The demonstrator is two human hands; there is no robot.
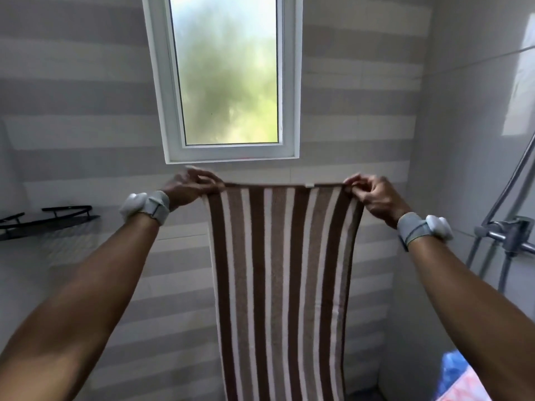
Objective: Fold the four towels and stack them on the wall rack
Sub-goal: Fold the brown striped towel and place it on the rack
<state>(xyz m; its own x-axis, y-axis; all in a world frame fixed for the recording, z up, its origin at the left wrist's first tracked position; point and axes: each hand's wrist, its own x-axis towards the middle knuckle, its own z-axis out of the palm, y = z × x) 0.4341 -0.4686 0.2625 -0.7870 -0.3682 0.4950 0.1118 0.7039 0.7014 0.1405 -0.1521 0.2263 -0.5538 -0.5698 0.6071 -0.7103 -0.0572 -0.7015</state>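
A brown-and-white striped towel [282, 279] hangs full length in front of me, its lower end running out of the frame. My left hand [189, 183] pinches its top left corner, and my right hand [373, 195] pinches its top right corner. Both arms are stretched forward at about chest height, holding the top edge taut and level just below the window. A black wall rack [49, 219] is fixed to the tiled wall at the left, and I see nothing lying on it.
A frosted window [228, 76] sits in the striped tile wall straight ahead. A chrome shower mixer and hose [509, 233] stand at the right. Blue and pink fabric [460, 377] shows in the bottom right corner.
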